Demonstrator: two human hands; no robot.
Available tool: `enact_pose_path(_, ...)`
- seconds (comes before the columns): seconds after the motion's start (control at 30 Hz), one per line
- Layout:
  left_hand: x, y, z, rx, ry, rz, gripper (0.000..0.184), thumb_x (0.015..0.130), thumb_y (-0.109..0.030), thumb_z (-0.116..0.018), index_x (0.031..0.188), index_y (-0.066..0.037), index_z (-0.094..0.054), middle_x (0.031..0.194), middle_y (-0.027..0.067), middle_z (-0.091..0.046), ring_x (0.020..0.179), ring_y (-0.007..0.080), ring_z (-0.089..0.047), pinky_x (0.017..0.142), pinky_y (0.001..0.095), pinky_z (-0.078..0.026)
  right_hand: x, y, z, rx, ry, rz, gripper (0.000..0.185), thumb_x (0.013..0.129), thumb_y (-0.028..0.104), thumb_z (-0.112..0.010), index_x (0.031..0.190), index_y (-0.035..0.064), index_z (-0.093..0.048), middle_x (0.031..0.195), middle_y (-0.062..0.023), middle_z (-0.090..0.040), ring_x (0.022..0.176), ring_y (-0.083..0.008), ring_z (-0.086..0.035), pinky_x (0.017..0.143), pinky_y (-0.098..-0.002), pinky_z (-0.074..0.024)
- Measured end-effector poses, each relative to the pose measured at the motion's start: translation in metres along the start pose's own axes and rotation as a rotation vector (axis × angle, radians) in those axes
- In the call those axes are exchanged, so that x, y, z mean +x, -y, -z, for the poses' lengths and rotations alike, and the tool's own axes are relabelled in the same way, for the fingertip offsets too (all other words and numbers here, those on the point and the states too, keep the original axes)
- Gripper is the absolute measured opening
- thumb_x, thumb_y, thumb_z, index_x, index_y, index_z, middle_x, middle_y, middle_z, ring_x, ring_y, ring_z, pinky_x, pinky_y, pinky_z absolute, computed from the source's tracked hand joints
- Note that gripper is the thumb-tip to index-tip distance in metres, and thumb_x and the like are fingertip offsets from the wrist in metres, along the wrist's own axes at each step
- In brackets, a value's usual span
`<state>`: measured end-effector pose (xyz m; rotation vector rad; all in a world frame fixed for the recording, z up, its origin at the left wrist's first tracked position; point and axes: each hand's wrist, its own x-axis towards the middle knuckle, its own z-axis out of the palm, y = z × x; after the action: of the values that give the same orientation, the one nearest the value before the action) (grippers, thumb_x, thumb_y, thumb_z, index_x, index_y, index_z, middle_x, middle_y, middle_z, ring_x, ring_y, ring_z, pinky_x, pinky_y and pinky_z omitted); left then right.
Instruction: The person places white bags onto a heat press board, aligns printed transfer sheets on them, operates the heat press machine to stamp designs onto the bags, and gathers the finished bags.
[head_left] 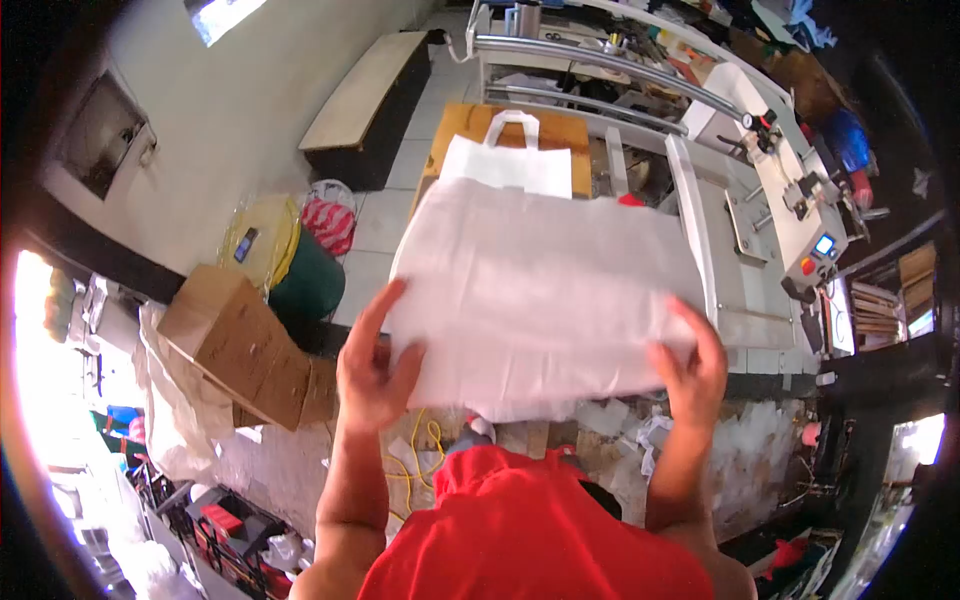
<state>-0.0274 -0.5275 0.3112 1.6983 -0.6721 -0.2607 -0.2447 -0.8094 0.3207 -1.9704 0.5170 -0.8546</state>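
Note:
A wide white fabric sheet or bag (pixel 545 290), slightly blurred, is held up between my two hands. My left hand (pixel 378 365) grips its left edge, thumb and fingers on either side of the corner area. At the right edge, my right hand (pixel 690 365) holds it the same way. Just beyond it, a white bag with a loop handle (pixel 510 165) lies on a wooden board (pixel 575 140). The held fabric covers the near part of that board and bag.
At the right stands a machine with metal rollers (pixel 610 65) and a control panel (pixel 818 255). Cardboard boxes (pixel 235 340), a green bin (pixel 308 280) and a low bench (pixel 365 90) are on the left. A yellow cord (pixel 430 440) and scraps lie on the floor.

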Motion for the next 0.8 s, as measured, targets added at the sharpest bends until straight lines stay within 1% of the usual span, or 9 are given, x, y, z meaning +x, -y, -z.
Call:
enact_pose_path(0.1, 0.021, 0.017, 0.008, -0.161, 0.022, -0.045, 0.068, 0.08, 0.009, -0.056, 0.146, 0.002, -0.042, 0.144, 0.0178, -0.05, 0.127, 0.0187, -0.051, 0.099, 0.0322, -0.045, 0.008, -0.015, -0.017, 0.022, 0.023, 0.079, 0.055, 0.08, 0.016, -0.079, 0.129, 0.0013, -0.061, 0.13, -0.0175, -0.062, 0.123, -0.0288, -0.057, 0.103, -0.0393, -0.0449)
enact_pose_path(0.17, 0.064, 0.034, 0.005, 0.021, 0.049, 0.048, 0.067, 0.081, 0.007, -0.057, 0.147, 0.0, -0.042, 0.143, 0.0155, -0.053, 0.123, 0.0163, -0.052, 0.097, 0.0303, -0.046, 0.054, -0.03, -0.04, -0.113, 0.095, -0.001, 0.055, 0.081, 0.013, -0.078, 0.132, 0.0024, -0.059, 0.133, -0.0167, -0.06, 0.127, -0.0266, -0.055, 0.106, -0.0378, -0.042)
enact_pose_path(0.2, 0.095, 0.05, -0.002, 0.146, 0.01, 0.013, 0.067, 0.081, 0.004, -0.061, 0.145, -0.01, -0.049, 0.131, 0.0124, -0.063, 0.09, 0.006, -0.06, 0.07, 0.0231, -0.05, 0.081, -0.041, -0.056, -0.111, 0.136, -0.022, 0.057, 0.082, 0.009, -0.075, 0.136, 0.003, -0.056, 0.135, -0.0146, -0.06, 0.128, -0.0246, -0.055, 0.108, -0.0363, -0.0404)
enact_pose_path(0.27, 0.16, 0.098, -0.014, 0.209, 0.077, 0.012, 0.064, 0.083, -0.007, -0.065, 0.145, -0.012, -0.049, 0.132, 0.0149, -0.063, 0.106, 0.0225, -0.065, 0.088, 0.0333, -0.051, 0.136, -0.093, -0.086, -0.065, 0.218, -0.091, 0.058, 0.082, 0.009, -0.073, 0.138, 0.0086, -0.056, 0.139, -0.0155, -0.057, 0.131, -0.0246, -0.052, 0.108, -0.0364, -0.0409)
enact_pose_path(0.33, 0.218, 0.148, -0.031, 0.36, 0.108, 0.087, 0.067, 0.081, -0.017, -0.069, 0.145, -0.012, -0.048, 0.131, 0.0157, -0.062, 0.111, 0.0318, -0.063, 0.098, 0.0364, -0.047, 0.182, -0.137, -0.117, -0.178, 0.229, -0.242, 0.061, 0.08, 0.014, -0.074, 0.138, 0.0138, -0.056, 0.14, -0.016, -0.056, 0.128, -0.0283, -0.053, 0.107, -0.0371, -0.0411)
enact_pose_path(0.47, 0.277, 0.236, -0.06, 0.494, 0.14, -0.043, 0.073, 0.074, -0.026, -0.073, 0.143, -0.015, -0.051, 0.131, 0.0174, -0.062, 0.108, 0.0356, -0.063, 0.095, 0.0449, -0.049, 0.216, -0.248, -0.164, -0.329, 0.236, -0.196, 0.067, 0.076, 0.025, -0.077, 0.139, 0.0178, -0.055, 0.137, -0.0144, -0.057, 0.124, -0.0344, -0.053, 0.105, -0.0414, -0.0423)
enact_pose_path(0.53, 0.284, 0.238, -0.069, 0.883, 0.152, -0.053, 0.077, 0.072, -0.034, -0.074, 0.143, -0.016, -0.051, 0.138, 0.0115, -0.058, 0.123, 0.0381, -0.052, 0.102, 0.0516, -0.041, 0.218, -0.264, -0.177, -0.597, 0.288, -0.158, 0.073, 0.071, 0.035, -0.079, 0.139, 0.02, -0.055, 0.137, -0.0123, -0.055, 0.125, -0.0368, -0.049, 0.102, -0.0501, -0.0429)
enact_pose_path(0.63, 0.289, 0.242, -0.072, 0.929, 0.188, 0.031, 0.082, 0.069, -0.04, -0.074, 0.144, -0.017, -0.05, 0.142, 0.0064, -0.055, 0.131, 0.038, -0.044, 0.107, 0.0537, -0.034, 0.215, -0.272, -0.188, -0.748, 0.254, -0.12, 0.076, 0.068, 0.044, -0.079, 0.138, 0.0227, -0.057, 0.141, -0.0107, -0.052, 0.131, -0.0366, -0.042, 0.102, -0.0581, -0.0385)
enact_pose_path(0.8, 0.287, 0.236, -0.067, 0.946, 0.219, 0.042, 0.086, 0.065, -0.042, -0.075, 0.143, -0.017, -0.05, 0.144, 0.0076, -0.053, 0.131, 0.0369, -0.043, 0.107, 0.0541, -0.033, 0.209, -0.264, -0.183, -0.822, 0.285, -0.053, 0.077, 0.069, 0.047, -0.079, 0.138, 0.0238, -0.056, 0.144, -0.0105, -0.048, 0.134, -0.0354, -0.039, 0.103, -0.0621, -0.0337)
